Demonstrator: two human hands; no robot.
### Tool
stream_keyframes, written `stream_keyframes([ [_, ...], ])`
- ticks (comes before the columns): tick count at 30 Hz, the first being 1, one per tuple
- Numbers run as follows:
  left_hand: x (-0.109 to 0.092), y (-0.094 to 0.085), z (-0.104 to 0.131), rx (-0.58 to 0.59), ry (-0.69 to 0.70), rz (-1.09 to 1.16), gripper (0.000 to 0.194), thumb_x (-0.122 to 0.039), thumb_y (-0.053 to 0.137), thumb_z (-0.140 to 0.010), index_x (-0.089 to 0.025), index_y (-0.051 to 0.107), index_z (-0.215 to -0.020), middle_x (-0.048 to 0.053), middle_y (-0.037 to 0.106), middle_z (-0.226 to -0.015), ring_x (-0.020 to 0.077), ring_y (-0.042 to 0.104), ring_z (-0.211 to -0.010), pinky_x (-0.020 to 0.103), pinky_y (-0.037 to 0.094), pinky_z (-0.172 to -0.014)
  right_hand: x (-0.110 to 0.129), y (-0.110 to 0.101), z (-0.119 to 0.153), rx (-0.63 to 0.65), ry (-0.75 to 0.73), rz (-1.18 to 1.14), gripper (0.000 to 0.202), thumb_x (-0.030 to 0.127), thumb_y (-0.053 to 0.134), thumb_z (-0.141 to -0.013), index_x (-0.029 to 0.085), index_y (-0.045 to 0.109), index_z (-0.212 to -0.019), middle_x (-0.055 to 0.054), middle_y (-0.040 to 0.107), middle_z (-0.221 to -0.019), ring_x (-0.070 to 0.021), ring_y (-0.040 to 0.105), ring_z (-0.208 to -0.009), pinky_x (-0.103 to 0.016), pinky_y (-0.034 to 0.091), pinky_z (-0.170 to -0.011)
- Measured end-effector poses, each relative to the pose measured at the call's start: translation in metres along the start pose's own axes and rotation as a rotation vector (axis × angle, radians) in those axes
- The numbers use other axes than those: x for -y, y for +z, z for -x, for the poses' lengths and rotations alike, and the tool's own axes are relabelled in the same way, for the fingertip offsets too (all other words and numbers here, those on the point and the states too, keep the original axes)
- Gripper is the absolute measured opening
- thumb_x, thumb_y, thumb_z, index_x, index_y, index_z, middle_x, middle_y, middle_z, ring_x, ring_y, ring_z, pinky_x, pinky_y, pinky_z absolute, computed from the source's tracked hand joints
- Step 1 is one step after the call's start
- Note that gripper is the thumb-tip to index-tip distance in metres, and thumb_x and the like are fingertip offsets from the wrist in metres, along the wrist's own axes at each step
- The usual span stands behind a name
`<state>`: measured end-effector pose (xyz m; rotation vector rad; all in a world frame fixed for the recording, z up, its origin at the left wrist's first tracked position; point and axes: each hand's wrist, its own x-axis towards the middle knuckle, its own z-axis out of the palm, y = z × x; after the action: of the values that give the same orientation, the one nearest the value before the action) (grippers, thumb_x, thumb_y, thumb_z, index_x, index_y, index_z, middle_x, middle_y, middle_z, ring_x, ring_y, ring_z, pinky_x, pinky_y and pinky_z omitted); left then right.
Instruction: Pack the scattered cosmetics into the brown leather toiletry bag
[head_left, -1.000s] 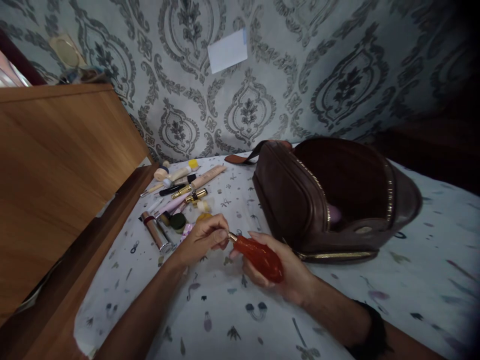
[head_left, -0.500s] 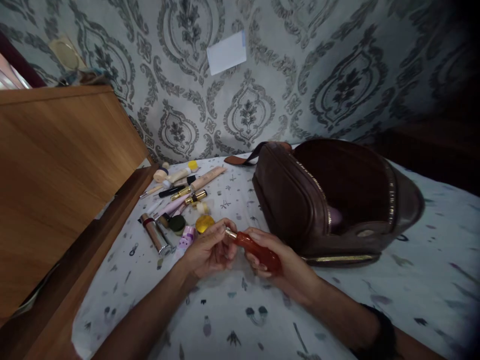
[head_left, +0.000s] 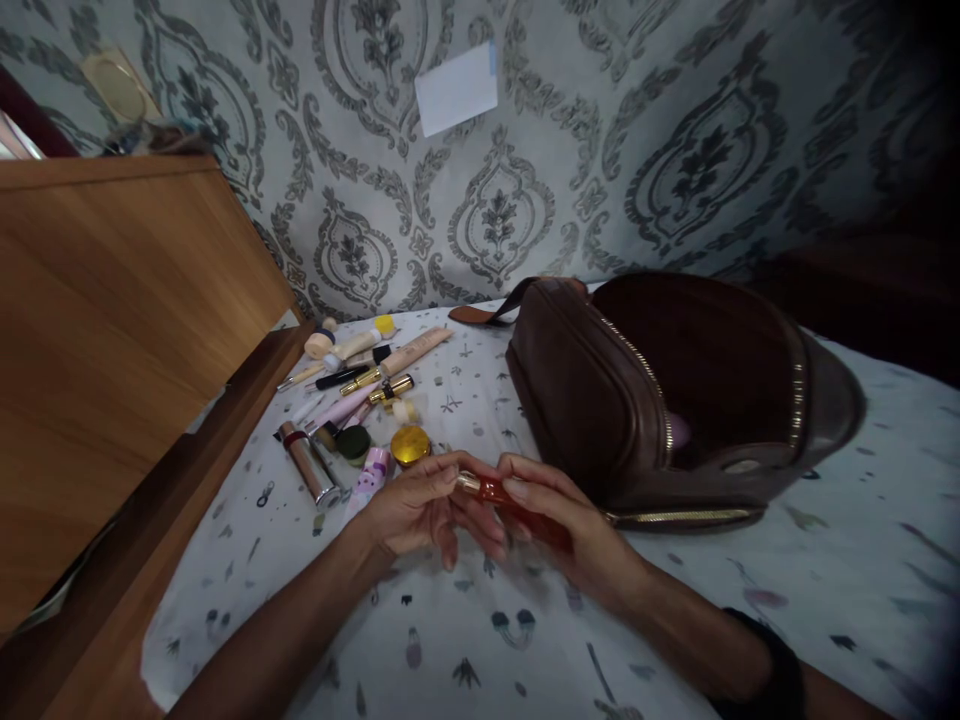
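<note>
My right hand (head_left: 570,515) is wrapped round a red-orange bottle (head_left: 492,490) with a metallic neck. The neck end lies at the fingertips of my left hand (head_left: 420,505), whose thumb and index finger pinch it while the other fingers are partly spread below. Part of the bottle is hidden in my right palm. A yellow-lidded jar (head_left: 410,446) and a pink-purple tube (head_left: 369,480) lie just beyond my left hand. Right of my hands stands a brown bag (head_left: 600,400), unzipped, with a small pink thing (head_left: 679,431) inside.
Several cosmetics lie on the white patterned sheet (head_left: 465,640) at the left, among them a rose-gold tube (head_left: 307,465), a dark-lidded jar (head_left: 352,444) and a beige tube (head_left: 415,352). A wooden panel (head_left: 127,330) borders the left side. Patterned wallpaper (head_left: 495,200) rises behind.
My right fingers have moved up the bottle toward its neck. My left fingers have spread and reach further under it. The view has shifted slightly.
</note>
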<state>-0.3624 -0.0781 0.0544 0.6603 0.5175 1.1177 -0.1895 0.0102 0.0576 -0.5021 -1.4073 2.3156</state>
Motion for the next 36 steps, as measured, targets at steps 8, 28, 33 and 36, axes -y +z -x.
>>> stream_keyframes([
  [8, -0.005, 0.016, -0.005, -0.378, 0.216, -0.419, 0.049, -0.065, 0.062, -0.084, -0.017, 0.056, -0.094, -0.004, 0.057, -0.061, 0.0081, 0.052, -0.043, 0.014, 0.034, -0.034, 0.008, 0.003, 0.001, -0.044, -0.008, -0.017, 0.041, 0.055, 0.072, -0.072, 0.020, 0.051, -0.067, 0.006, 0.043, -0.053, -0.0096, 0.033, -0.051, -0.025, 0.023, -0.051],
  [28, -0.021, 0.034, 0.008, -0.466, 0.340, -1.197, 0.028, -0.043, 0.048, -0.098, -0.018, 0.052, -0.088, -0.004, 0.051, -0.067, 0.0101, 0.046, -0.059, 0.023, 0.034, -0.057, 0.006, 0.003, -0.002, -0.079, 0.022, 0.068, 0.042, 0.056, 0.068, -0.073, 0.021, 0.047, -0.064, 0.007, 0.042, -0.049, -0.0092, 0.030, -0.048, -0.027, 0.017, -0.049],
  [33, -0.020, 0.034, 0.008, -0.455, 0.310, -1.054, 0.033, -0.048, 0.050, -0.097, -0.017, 0.054, -0.108, -0.003, 0.054, -0.070, 0.0110, 0.051, -0.061, 0.023, 0.038, -0.059, 0.008, 0.004, -0.002, -0.087, -0.009, -0.008, 0.042, 0.054, 0.071, -0.072, 0.020, 0.048, -0.062, 0.006, 0.042, -0.049, -0.0089, 0.032, -0.048, -0.025, 0.021, -0.049],
  [36, -0.015, 0.034, 0.005, -0.456, 0.263, -1.012, 0.033, -0.046, 0.058, -0.093, -0.018, 0.057, -0.112, 0.000, 0.059, -0.079, 0.0123, 0.055, -0.067, 0.023, 0.042, -0.063, 0.008, 0.004, -0.002, -0.095, 0.033, -0.090, 0.042, 0.054, 0.074, -0.071, 0.020, 0.050, -0.066, 0.006, 0.045, -0.050, -0.0085, 0.034, -0.047, -0.023, 0.021, -0.046],
])
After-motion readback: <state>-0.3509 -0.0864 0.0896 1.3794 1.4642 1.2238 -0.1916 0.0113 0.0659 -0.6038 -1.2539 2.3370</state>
